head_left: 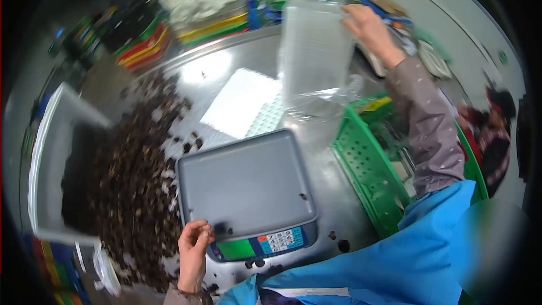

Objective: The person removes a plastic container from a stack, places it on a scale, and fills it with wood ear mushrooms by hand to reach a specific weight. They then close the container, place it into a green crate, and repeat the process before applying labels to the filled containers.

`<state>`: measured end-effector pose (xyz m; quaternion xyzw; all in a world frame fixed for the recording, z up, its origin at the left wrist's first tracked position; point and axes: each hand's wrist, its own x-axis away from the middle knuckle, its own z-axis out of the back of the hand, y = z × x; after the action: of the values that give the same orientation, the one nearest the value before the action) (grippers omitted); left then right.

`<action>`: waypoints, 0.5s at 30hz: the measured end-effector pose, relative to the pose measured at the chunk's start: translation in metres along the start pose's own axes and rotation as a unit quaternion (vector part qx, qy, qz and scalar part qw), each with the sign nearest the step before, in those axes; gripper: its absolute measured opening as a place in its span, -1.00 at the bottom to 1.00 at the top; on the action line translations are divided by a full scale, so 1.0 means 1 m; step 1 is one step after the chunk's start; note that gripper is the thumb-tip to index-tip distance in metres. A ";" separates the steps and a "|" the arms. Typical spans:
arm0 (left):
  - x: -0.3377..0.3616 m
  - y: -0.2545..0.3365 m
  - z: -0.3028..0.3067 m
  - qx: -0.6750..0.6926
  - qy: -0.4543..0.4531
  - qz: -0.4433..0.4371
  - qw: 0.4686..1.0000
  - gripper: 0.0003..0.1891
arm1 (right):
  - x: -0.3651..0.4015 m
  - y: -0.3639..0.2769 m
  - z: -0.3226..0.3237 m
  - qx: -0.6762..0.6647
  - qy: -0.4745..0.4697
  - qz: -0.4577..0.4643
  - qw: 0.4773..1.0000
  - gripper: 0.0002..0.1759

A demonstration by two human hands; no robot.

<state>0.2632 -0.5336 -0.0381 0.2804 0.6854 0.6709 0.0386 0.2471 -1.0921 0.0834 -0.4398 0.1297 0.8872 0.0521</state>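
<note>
Left of the digital scale (248, 183), dark pieces (135, 186) lie heaped. The left hand (195, 251) is at its near left corner, fingers curled, contents unclear. Beyond the scale, stacked clear plastic trays (316, 51) have the right hand (370, 31) at their right edge; whether it grips cannot be told.

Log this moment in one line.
right hand: at edge of clear rectangular plastic stack | left hand: by grey flat-topped scale | dark-brown pieces: heaped left of scale
</note>
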 end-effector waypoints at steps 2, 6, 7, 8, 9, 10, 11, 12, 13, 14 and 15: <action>0.009 -0.002 0.010 -0.027 0.023 0.005 0.999 -0.79 | -0.026 0.006 -0.016 -0.072 -0.195 -0.105 0.973 -0.70; 0.032 -0.022 0.038 -0.001 0.033 0.010 0.999 -0.78 | -0.040 0.062 -0.046 -0.151 -0.171 -0.012 0.974 -0.68; 0.038 -0.032 0.043 0.013 0.043 0.014 0.999 -0.78 | -0.045 0.113 -0.067 -0.183 -0.285 -0.074 0.938 -0.64; 0.044 -0.039 0.046 0.026 0.046 0.016 0.998 -0.77 | -0.054 0.132 -0.069 -0.169 -0.383 -0.133 0.899 -0.71; 0.051 -0.042 0.047 0.032 0.053 0.031 0.998 -0.76 | -0.062 0.134 -0.065 -0.134 -0.391 -0.065 0.908 -0.74; 0.057 -0.046 0.047 0.039 0.052 0.043 0.997 -0.75 | -0.066 0.094 -0.039 -0.086 -0.351 0.118 0.925 -0.77; 0.062 -0.059 0.047 0.062 0.054 0.048 0.995 -0.74 | -0.074 0.059 -0.007 -0.049 -0.299 0.293 0.907 -0.81; 0.067 -0.063 0.045 0.079 0.056 0.074 0.993 -0.75 | -0.078 0.042 0.002 -0.049 -0.262 0.362 0.893 -0.83; 0.072 -0.073 0.044 0.068 0.054 0.081 0.993 -0.76 | -0.071 0.050 -0.012 -0.060 -0.261 0.369 0.890 -0.83; 0.077 -0.087 0.042 0.059 0.048 0.085 0.993 -0.76 | -0.069 0.067 -0.032 -0.078 -0.343 0.122 0.928 -0.78; 0.083 -0.094 0.039 0.049 0.041 0.106 0.992 -0.75 | -0.067 0.086 -0.049 -0.086 -0.403 -0.135 0.901 -0.70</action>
<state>0.1791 -0.4569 -0.1039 0.3250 0.6850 0.6477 -0.0747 0.3076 -1.1871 0.1236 -0.0606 -0.0397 0.9808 0.1810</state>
